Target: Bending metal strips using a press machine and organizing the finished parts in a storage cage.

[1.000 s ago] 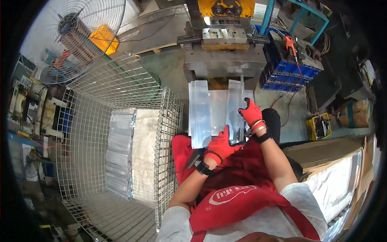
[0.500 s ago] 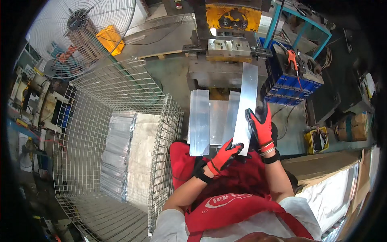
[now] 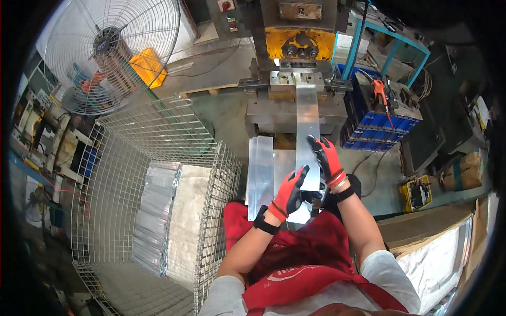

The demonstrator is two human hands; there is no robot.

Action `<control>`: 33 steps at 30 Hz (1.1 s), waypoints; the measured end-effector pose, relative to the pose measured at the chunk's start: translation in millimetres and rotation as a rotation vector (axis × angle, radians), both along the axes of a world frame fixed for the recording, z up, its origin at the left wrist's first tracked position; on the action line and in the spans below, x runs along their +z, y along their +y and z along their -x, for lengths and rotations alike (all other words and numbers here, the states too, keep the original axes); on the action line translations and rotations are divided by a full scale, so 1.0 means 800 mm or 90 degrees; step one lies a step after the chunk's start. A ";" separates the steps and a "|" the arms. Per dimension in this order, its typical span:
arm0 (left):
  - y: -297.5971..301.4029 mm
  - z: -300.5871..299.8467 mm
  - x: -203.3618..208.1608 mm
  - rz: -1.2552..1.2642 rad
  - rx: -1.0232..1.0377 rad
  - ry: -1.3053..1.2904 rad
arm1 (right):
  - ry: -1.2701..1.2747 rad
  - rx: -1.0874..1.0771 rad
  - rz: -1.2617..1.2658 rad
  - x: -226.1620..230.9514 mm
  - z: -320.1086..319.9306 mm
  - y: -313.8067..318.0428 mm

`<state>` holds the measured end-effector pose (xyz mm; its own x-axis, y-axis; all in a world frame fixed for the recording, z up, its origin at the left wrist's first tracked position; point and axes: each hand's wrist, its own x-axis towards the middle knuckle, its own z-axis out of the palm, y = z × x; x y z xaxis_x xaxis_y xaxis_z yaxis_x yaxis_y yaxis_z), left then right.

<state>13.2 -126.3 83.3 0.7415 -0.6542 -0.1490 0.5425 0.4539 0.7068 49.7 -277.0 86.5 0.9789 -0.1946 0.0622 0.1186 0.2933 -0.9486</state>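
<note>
A long flat metal strip (image 3: 308, 118) slants away from me, its far end at the metal die (image 3: 295, 79) of a press. My right hand (image 3: 329, 160), in a red and black glove, grips the strip's right edge with the thumb across the top. At the near end my left hand (image 3: 289, 194), gloved alike, holds the strip's left corner, with dark fingertips showing below the end and the thumb raised beside it. More metal strips (image 3: 261, 176) lie stacked to the left of the held one. Others (image 3: 284, 163) lie partly hidden beneath it.
A wire mesh cage (image 3: 216, 210) stands at left with wrapped metal pieces (image 3: 155, 210) inside. Behind it is a large fan (image 3: 108, 45). Blue crates (image 3: 377, 124) with an orange-handled tool (image 3: 379, 90) stand right of the press (image 3: 298, 42). An open cardboard box (image 3: 421, 226) is near right.
The strip has moved forward, its far end now reaching the die. Both hands have shifted slightly left, and the view has tilted up toward the press.
</note>
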 end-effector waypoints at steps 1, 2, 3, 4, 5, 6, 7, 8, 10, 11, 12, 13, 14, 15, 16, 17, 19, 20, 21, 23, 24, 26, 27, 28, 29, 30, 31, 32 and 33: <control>-0.003 -0.008 0.010 -0.078 0.032 -0.035 | -0.076 -0.016 0.147 0.004 -0.005 0.000; -0.004 -0.013 0.021 -0.052 0.008 0.056 | -0.121 -0.007 0.150 -0.006 -0.015 -0.005; -0.003 -0.020 0.022 -0.072 0.004 0.040 | -0.164 0.004 0.152 -0.027 -0.031 -0.011; -0.001 -0.025 0.022 -0.093 0.004 0.025 | -0.206 0.017 0.152 -0.031 -0.039 -0.010; 0.000 -0.029 0.022 -0.113 0.003 0.011 | -0.289 0.007 0.236 -0.036 -0.044 -0.012; 0.001 -0.032 0.020 -0.095 0.013 0.022 | -0.253 0.014 0.226 -0.033 -0.046 -0.011; 0.002 -0.035 0.019 -0.077 0.023 0.034 | -0.217 0.021 0.216 -0.029 -0.049 -0.010; 0.003 -0.037 0.019 -0.059 0.033 0.046 | -0.181 0.028 0.205 -0.026 -0.050 -0.009; -0.001 -0.032 0.029 -0.061 0.053 0.060 | -0.153 0.026 0.117 -0.014 -0.046 -0.002; 0.000 -0.030 0.031 -0.089 0.046 0.046 | -0.117 0.038 0.085 -0.021 -0.049 -0.005; 0.000 -0.029 0.032 -0.115 0.040 0.030 | -0.083 0.051 0.054 -0.026 -0.051 -0.008; -0.001 -0.028 0.031 -0.118 0.041 0.034 | -0.062 0.056 0.000 -0.032 -0.053 -0.009; -0.002 -0.028 0.029 -0.121 0.043 0.037 | -0.041 0.061 -0.054 -0.039 -0.054 -0.009; -0.001 -0.027 0.026 -0.126 0.048 0.043 | -0.017 0.070 -0.109 -0.036 -0.052 -0.004; -0.001 -0.027 0.025 -0.113 0.052 0.050 | -0.100 0.043 0.004 -0.032 -0.048 -0.001; -0.002 -0.029 0.024 -0.100 0.056 0.058 | -0.182 0.017 0.118 -0.028 -0.045 -0.001; -0.005 -0.039 0.020 -0.073 0.055 0.059 | -0.209 0.012 0.288 -0.022 -0.046 -0.007; -0.004 -0.039 0.019 -0.056 0.051 0.057 | -0.217 0.012 0.244 -0.024 -0.040 -0.002; -0.006 -0.038 0.029 -0.037 0.047 0.051 | -0.228 0.012 0.203 -0.026 -0.035 0.001; -0.006 -0.044 0.032 -0.032 0.025 0.055 | -0.272 -0.018 0.269 -0.025 -0.033 0.000; -0.007 -0.048 0.023 -0.017 0.030 0.068 | -0.269 -0.011 0.265 -0.029 -0.036 -0.003; -0.015 -0.056 0.000 0.012 0.033 0.097 | -0.256 -0.004 0.259 -0.040 -0.047 -0.012; -0.016 -0.057 0.010 -0.008 0.062 0.100 | -0.144 -0.009 0.143 -0.035 -0.054 -0.007; -0.016 -0.061 0.006 -0.019 0.060 0.040 | -0.143 -0.011 0.132 -0.030 -0.058 -0.005; -0.015 -0.066 0.000 -0.031 0.057 -0.019 | -0.143 -0.013 0.120 -0.025 -0.060 -0.005; -0.015 -0.068 0.007 -0.042 0.054 -0.081 | -0.144 -0.017 0.110 -0.020 -0.062 -0.004; -0.016 -0.066 0.014 -0.082 0.072 -0.075 | -0.099 -0.032 0.029 -0.019 -0.062 0.000; -0.017 -0.063 0.022 -0.122 0.087 -0.067 | -0.096 -0.036 0.049 -0.021 -0.062 -0.002; -0.017 -0.064 0.020 -0.051 0.073 0.002 | -0.094 -0.038 0.067 -0.020 -0.062 -0.002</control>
